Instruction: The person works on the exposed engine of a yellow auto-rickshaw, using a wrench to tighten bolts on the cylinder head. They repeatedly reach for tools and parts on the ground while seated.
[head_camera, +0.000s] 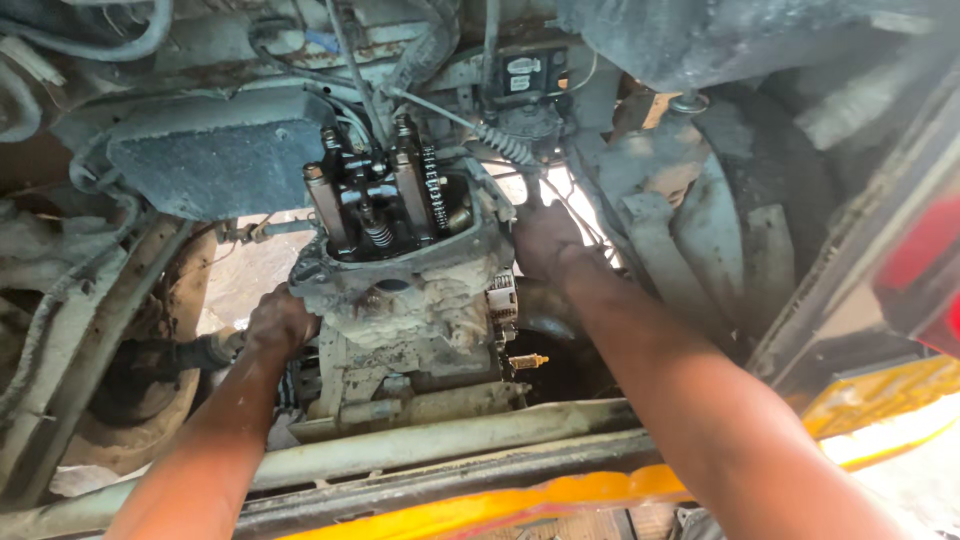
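— Grip on what?
— Both grips are closed on the engine head (400, 270): the left hand (280, 322) is clamped at its lower left edge, the right hand (545, 240) at its right side.
— Where is it?
— It is seated among hoses, above a yellow frame rail (520, 495).

The left hand's (280, 322) fingers are hidden behind the grimy engine block (410, 300); the right hand's (545, 240) fingertips vanish behind its far side; both forearms are cut off by the bottom edge; the red body panel (925, 265) is blurred.
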